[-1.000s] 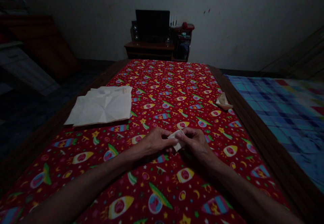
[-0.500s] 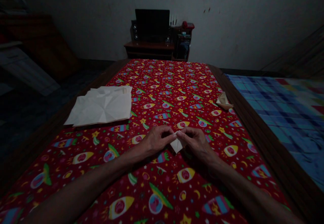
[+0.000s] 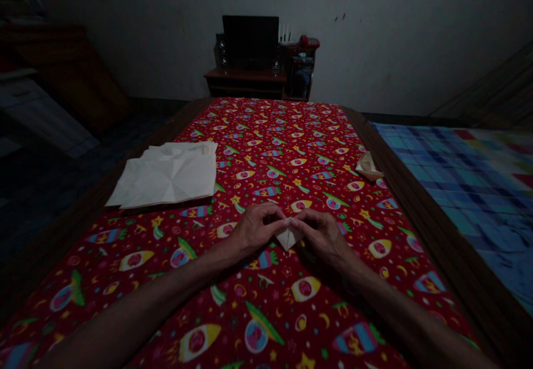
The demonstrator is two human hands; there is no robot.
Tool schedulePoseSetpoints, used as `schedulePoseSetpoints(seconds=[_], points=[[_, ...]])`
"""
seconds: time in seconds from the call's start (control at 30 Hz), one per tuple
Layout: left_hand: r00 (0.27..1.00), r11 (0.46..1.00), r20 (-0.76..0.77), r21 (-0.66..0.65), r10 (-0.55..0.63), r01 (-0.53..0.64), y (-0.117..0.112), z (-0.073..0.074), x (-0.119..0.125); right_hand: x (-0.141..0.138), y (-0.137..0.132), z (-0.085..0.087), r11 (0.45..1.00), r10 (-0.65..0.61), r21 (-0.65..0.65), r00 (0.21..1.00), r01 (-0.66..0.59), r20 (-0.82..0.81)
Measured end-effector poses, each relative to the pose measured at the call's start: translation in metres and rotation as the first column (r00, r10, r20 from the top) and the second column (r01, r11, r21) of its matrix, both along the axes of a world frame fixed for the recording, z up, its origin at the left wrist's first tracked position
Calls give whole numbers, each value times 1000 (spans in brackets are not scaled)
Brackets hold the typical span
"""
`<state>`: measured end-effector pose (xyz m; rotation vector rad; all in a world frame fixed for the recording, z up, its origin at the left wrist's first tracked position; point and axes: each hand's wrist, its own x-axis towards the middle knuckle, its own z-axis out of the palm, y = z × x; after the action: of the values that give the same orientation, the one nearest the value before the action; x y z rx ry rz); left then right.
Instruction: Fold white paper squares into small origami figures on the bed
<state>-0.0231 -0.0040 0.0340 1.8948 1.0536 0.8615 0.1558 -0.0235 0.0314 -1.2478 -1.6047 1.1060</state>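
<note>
A small piece of folded white paper [image 3: 288, 239] is pinched between my two hands above the red patterned cloth [image 3: 266, 188]. One pointed corner of it faces me, and a crease runs down its middle. My left hand [image 3: 259, 225] grips its upper left edge with thumb and fingers. On the upper right edge, my right hand [image 3: 320, 230] does the same, the two thumbs nearly meeting at the top. The fingertips behind the paper are hidden.
Creased white paper sheets [image 3: 170, 177] lie stacked at the left. A folded paper shape [image 3: 368, 166] sits near the right edge of the cloth. Farther off stand a dark monitor [image 3: 250, 38] and a red telephone [image 3: 308, 41]. A blue checked cloth [image 3: 453, 174] spreads at the right.
The folded paper has shifted slightly left, and its lower faces show a little wider. Both hands keep their pinch, with the left fingers a touch higher.
</note>
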Motion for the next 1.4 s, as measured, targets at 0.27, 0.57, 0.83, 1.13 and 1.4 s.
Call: schedulePoseSetpoints(seconds=[0.27, 0.57, 0.83, 1.13, 1.4], points=[[999, 1000, 42, -7, -11, 12, 0, 5, -2, 1, -1, 0, 988, 22, 152, 1000, -22, 7], [997, 999, 71, -45, -11, 15, -2, 6, 0, 2, -1, -4, 982, 20, 188, 997, -34, 72], [989, 998, 149, -66, 17, -7, 2, 4, -4, 3, -1, -10, 970, -48, 241, 999, 45, 7], [988, 996, 155, -86, 14, 0, -1, 5, 1, 2, -3, -3, 936, -8, 351, 997, -21, 80], [991, 998, 129, -44, -30, 36, 3, 3, -1, 1, -5, -4, 944, -11, 330, 999, 0, 30]])
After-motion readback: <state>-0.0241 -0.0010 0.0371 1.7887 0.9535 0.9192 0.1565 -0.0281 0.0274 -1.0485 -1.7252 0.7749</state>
